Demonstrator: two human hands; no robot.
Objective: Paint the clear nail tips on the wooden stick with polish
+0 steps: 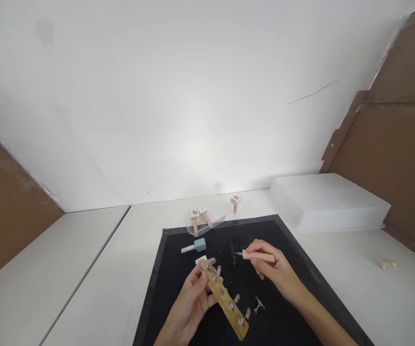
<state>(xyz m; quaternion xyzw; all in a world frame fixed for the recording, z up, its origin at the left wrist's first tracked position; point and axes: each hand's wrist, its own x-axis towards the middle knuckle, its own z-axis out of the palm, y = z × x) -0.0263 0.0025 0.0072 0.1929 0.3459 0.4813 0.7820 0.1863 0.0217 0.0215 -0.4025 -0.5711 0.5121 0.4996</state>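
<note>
My left hand point(194, 298) is closed around the upper end of a yellowish strip point(225, 302), which slants down to the right. Several small metal stands sit along it, with pale, translucent nail tips point(237, 298) on some of them. In my right hand point(274, 269) is a nail polish brush point(259, 256) with a pink handle, pinched between thumb and fingers. Its dark bristle end points left, above the black mat and apart from the strip. A small silver stand point(259, 304) lies on the mat, right of the strip.
A teal polish bottle with a white cap point(200, 245) lies on the black mat point(157, 269). Behind are pink-handled bottles point(194, 214) on a clear bag, and another bottle point(235, 201). A white box point(340, 206) and small cream-coloured rings point(385, 265) are at right. A white wall rises behind.
</note>
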